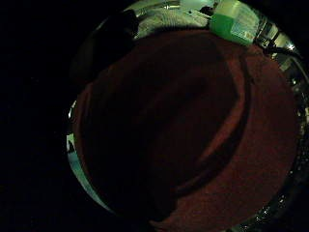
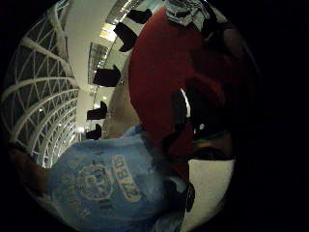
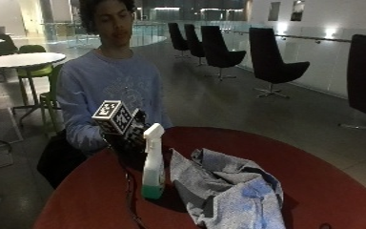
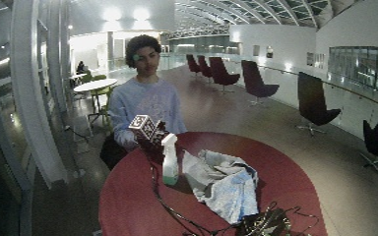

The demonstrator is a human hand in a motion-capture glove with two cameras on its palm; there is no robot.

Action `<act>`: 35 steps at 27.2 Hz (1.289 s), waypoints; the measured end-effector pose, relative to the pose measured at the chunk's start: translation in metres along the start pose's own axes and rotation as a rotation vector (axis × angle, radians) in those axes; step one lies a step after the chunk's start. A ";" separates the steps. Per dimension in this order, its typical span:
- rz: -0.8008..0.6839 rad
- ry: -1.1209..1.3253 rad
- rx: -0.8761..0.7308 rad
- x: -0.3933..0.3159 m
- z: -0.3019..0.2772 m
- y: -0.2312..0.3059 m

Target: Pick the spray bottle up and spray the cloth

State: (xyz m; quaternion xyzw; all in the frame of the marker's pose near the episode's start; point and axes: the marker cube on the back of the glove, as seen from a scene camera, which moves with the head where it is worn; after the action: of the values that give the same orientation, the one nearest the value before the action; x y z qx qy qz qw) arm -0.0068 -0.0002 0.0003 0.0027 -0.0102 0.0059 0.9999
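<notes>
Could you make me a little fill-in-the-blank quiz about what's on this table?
1. The spray bottle stands upright on a round ___ table.
2. The liquid in the bottle's bottom is ___.
3. The crumpled grey and blue ___ lies beside the bottle.
4. The gloved right hand is behind the bottle, nearer the ___.

Missing words: red; green; cloth; person

1. Outside view faces the seated person across the red table (image 3: 322, 181), near the spray bottle (image 3: 152, 164).
2. Wide outside view shares this, farther back.
3. Palm views sit close above the tabletop, probably near the bottle.
</notes>
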 end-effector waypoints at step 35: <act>0.461 -0.526 0.361 0.101 -0.058 -0.097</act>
State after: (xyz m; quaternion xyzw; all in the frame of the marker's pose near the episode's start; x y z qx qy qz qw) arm 0.0967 -0.0962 -0.0565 0.1774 -0.2651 0.2309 0.9192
